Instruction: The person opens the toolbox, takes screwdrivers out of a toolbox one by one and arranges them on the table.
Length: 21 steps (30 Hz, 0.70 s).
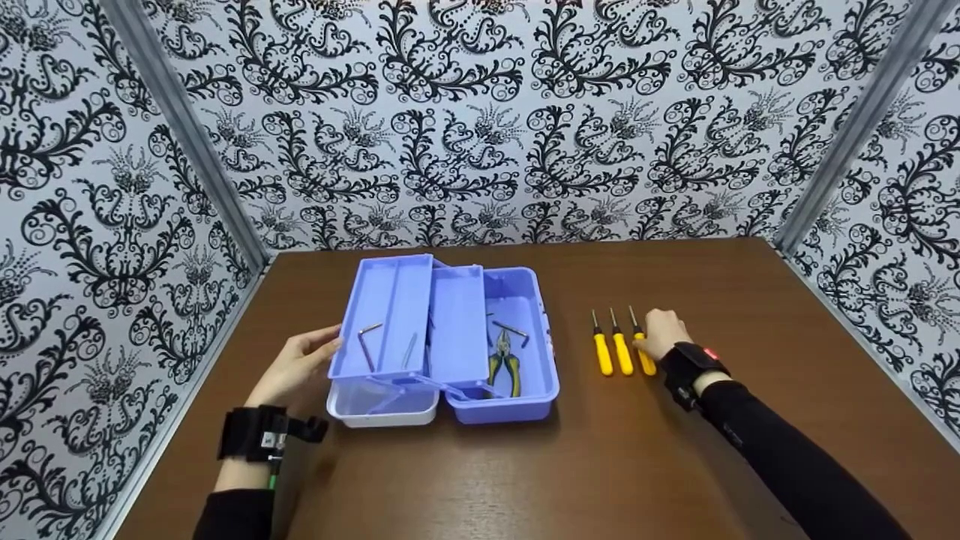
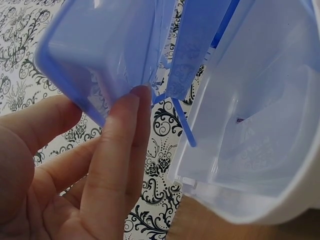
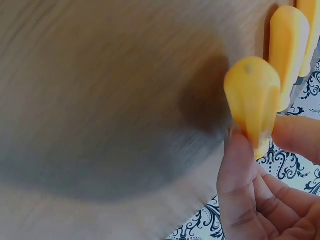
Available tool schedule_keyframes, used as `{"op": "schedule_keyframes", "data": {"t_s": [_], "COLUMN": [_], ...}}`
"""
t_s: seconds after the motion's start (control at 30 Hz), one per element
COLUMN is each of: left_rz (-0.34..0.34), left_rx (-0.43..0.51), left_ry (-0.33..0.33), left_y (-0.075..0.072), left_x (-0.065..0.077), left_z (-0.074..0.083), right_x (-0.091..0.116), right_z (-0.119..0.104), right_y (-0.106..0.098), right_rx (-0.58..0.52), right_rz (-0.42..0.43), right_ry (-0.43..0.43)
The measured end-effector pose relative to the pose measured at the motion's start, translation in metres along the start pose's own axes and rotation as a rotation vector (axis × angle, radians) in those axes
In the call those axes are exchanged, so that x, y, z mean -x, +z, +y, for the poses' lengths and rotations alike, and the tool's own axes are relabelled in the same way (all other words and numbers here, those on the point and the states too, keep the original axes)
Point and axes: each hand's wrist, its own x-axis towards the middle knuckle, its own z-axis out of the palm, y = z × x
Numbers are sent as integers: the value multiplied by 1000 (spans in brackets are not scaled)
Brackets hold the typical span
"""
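My left hand (image 1: 300, 365) pinches the outer edge of the upper tray (image 1: 379, 300) of a purple cantilever toolbox (image 1: 541, 390); close up, thumb and fingertips sit on either side of the tray's corner (image 2: 65, 75). Hex keys (image 1: 365, 346) lie in that tray. At the right, my right hand (image 1: 664, 334) grips the rightmost of three yellow-handled screwdrivers (image 1: 646, 355). In the right wrist view, thumb and finger pinch its yellow handle (image 3: 252, 95). The other two screwdrivers, a middle one (image 1: 622, 354) and a left one (image 1: 602, 354), lie beside it, tips pointing away.
Pliers (image 1: 504, 364) with green-and-yellow handles lie in the toolbox's deep base, near another hex key (image 1: 511, 328). A second tray (image 1: 459, 322) is raised over the middle. Below the trays, the whitish lid (image 1: 382, 420) lies on the brown table (image 1: 495, 480). Patterned walls (image 1: 480, 135) enclose the table.
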Motion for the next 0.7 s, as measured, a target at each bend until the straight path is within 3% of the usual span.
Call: {"op": "schedule_keyframes", "data": {"t_s": [0.37, 0.7], "left_rz": [-4, 10], "left_rx": [99, 33], "left_ry": [-35, -14], "left_y": [1, 1], "left_x": [-1, 0], "left_z": [-1, -1], "right_x": [-1, -1], "right_z": [-3, -1], "right_y": [3, 2], "right_rx": [0, -10], "right_rz": [-49, -28], "right_ry": [25, 17]}}
